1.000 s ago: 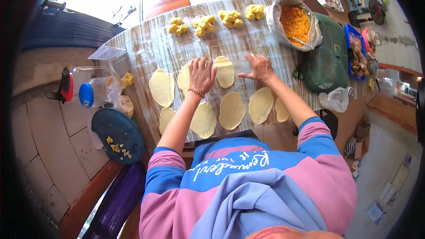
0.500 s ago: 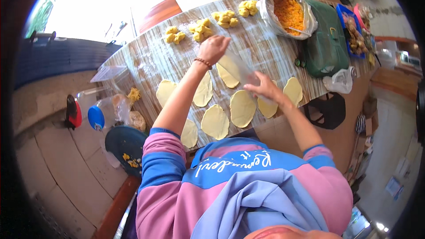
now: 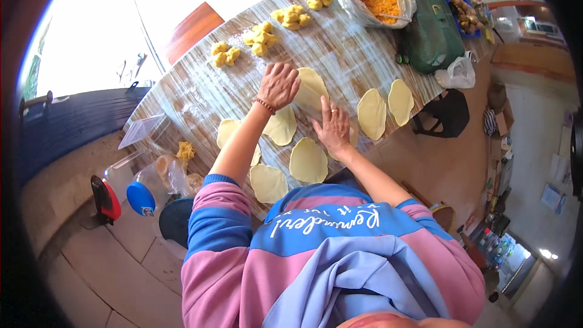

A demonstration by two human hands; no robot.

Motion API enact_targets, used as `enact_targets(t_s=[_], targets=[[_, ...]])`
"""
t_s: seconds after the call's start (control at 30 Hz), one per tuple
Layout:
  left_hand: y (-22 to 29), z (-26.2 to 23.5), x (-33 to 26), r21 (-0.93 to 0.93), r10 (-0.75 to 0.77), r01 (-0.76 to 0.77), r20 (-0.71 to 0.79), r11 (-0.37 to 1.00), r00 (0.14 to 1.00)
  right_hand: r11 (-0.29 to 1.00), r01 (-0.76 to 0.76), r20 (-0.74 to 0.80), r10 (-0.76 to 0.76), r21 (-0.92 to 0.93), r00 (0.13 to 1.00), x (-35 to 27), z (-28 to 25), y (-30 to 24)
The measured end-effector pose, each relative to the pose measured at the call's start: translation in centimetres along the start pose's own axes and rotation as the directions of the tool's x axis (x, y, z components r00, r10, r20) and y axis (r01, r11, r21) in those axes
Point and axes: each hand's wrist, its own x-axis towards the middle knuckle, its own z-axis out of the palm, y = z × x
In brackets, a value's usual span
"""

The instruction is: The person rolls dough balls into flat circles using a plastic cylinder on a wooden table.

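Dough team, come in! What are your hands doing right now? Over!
Left hand flat on a yellow dough round. Right hand pressing beside it. More flat rounds close about, dough lumps beyond.

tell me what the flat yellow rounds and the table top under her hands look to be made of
Flat rounds: soft rolled dough, pale yellow and matte, with uneven edges; the one under the left hand and right hand bends slightly.
Table top: looks like a glossy plastic or oilcloth cover with a streaky grey-brown wood-grain print, since it shines in the light; it could be laminate.

Left hand (image 3: pixel 278 85) and right hand (image 3: pixel 332 127) press a dough round (image 3: pixel 311 88) (pale yellow) on the table (image 3: pixel 346 48).
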Motion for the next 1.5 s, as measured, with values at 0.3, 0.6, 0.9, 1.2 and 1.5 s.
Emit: enact_targets(t_s=[0.3,0.6,0.9,1.2,1.5], targets=[[0.8,-1.1,-1.0,-0.032,-0.030,0.028,-0.056,0.999,0.998,0.927,-0.024,0.144,-0.033,0.375,0.989,0.3,-2.5,1.3],[2.4,3.3,9.8,0.056,0.044,-0.046,0.042,0.997,0.998,0.983,-0.050,0.062,0.039,0.178,0.997,4.5,-0.6,8.2],[2.5,0.8,9.4,-0.086,-0.135,0.140,0.064,0.986,0.989,0.972,0.087,-0.011,-0.086,0.219,0.996,3.9,-3.1,10.6],[5.7,0.7,-5.7,-0.063,-0.227,0.221,-0.114,0.973,0.967,0.975,0.212,-0.012,-0.212,0.061,0.977,-0.1,-1.2,7.3],[5.3,-2.0,-1.9,-0.180,-0.447,0.420,-0.155,0.889,0.881,0.861,0.499,-0.129,-0.487,0.094,0.864,5.7,-2.0,10.9]])
